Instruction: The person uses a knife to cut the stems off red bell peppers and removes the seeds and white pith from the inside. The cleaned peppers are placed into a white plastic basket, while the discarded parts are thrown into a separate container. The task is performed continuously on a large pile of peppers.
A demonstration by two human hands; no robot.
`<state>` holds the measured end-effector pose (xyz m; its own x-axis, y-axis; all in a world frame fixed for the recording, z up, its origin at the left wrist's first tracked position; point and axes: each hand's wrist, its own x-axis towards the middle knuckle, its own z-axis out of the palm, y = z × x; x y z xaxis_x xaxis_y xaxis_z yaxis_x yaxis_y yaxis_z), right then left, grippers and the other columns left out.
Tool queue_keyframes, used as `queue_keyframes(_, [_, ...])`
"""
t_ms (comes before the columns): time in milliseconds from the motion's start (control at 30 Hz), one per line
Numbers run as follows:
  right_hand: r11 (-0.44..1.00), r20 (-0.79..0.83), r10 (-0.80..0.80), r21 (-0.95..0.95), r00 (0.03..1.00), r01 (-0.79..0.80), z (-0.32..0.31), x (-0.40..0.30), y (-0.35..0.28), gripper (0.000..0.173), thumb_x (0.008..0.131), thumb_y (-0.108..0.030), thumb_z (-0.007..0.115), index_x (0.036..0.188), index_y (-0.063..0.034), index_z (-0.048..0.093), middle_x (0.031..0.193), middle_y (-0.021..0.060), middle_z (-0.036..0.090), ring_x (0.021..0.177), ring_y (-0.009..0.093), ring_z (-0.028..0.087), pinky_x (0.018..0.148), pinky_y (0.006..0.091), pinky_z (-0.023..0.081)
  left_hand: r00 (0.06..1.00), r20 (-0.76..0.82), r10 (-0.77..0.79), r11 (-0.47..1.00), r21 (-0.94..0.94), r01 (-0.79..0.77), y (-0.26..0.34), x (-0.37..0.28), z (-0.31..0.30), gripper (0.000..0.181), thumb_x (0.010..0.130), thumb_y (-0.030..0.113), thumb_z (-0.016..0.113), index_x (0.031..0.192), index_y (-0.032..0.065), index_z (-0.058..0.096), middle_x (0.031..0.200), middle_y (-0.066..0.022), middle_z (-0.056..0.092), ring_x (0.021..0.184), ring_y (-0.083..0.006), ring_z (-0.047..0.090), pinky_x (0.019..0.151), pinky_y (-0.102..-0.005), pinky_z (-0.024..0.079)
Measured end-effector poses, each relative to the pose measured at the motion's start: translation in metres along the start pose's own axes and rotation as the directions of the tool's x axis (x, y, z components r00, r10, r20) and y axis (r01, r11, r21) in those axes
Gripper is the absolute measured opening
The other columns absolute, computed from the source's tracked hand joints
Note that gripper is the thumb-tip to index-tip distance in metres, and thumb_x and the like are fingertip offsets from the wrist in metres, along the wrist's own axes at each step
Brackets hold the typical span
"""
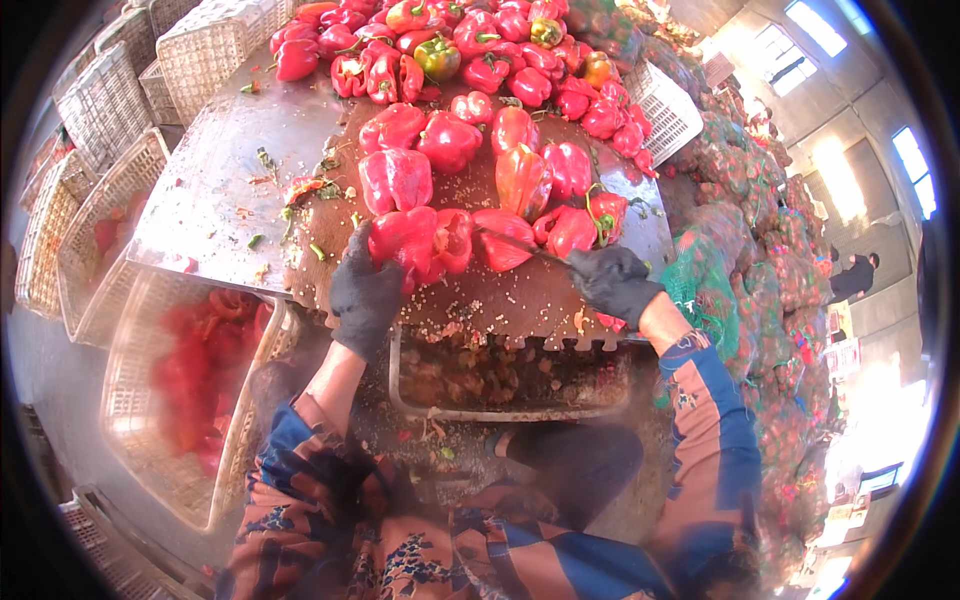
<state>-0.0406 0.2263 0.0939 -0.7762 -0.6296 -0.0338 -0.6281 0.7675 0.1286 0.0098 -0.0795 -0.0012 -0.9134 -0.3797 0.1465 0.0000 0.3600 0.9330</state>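
My left hand (365, 289), in a dark glove, grips a red bell pepper (403, 238) at the near edge of the brown mat (450, 296). A pepper piece with its hollow inside showing (453, 240) lies against it. My right hand (613, 281), gloved too, is closed on a knife (525, 244), whose thin dark blade points left across a red pepper (501, 238). Whether the blade touches that pepper cannot be told. Several whole peppers (396, 180) stand just beyond, one of them orange-red (523, 180). Beside my right hand lies a pepper with a green stem (606, 214).
A heap of peppers (480, 45) covers the table's far side. Pepper scraps lie on the metal tabletop (217, 172). A crate of red pieces (127, 390) stands below left, and a tray of waste (517, 412) under the near edge. Net sacks (795, 277) are piled right; a person (855, 277) is far off.
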Motion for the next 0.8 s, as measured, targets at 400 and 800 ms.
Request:
queue_keyframes(400, [0.892,0.033,0.358,0.282,0.933,-0.352,-0.018,-0.036,-0.013,0.02,0.08,-0.023,0.054,0.09,-0.0054,0.055,0.07,0.0176,0.058,0.066,0.032,0.059,0.059,0.0414,0.044,0.992,0.053,0.118,0.99,0.073,-0.122,0.006,-0.007,0.006,0.053,0.075,0.02,0.055,0.125,0.0087,0.041,0.088,-0.0212,0.058,0.078,-0.0385,0.057,0.069,-0.0449,0.045])
queue_keyframes(800, [0.768,-0.202,0.429,0.594,0.88,-0.239,-0.029,-0.059,-0.079,0.014,0.08,-0.015,0.048,0.079,-0.0015,0.053,0.063,0.007,0.055,0.055,0.02,0.059,0.051,0.0327,0.047,0.973,0.039,0.225,0.968,0.102,-0.228,0.004,-0.001,0.006,0.053,0.074,0.024,0.055,0.123,0.0072,0.043,0.084,-0.0217,0.058,0.077,-0.0382,0.057,0.067,-0.045,0.044])
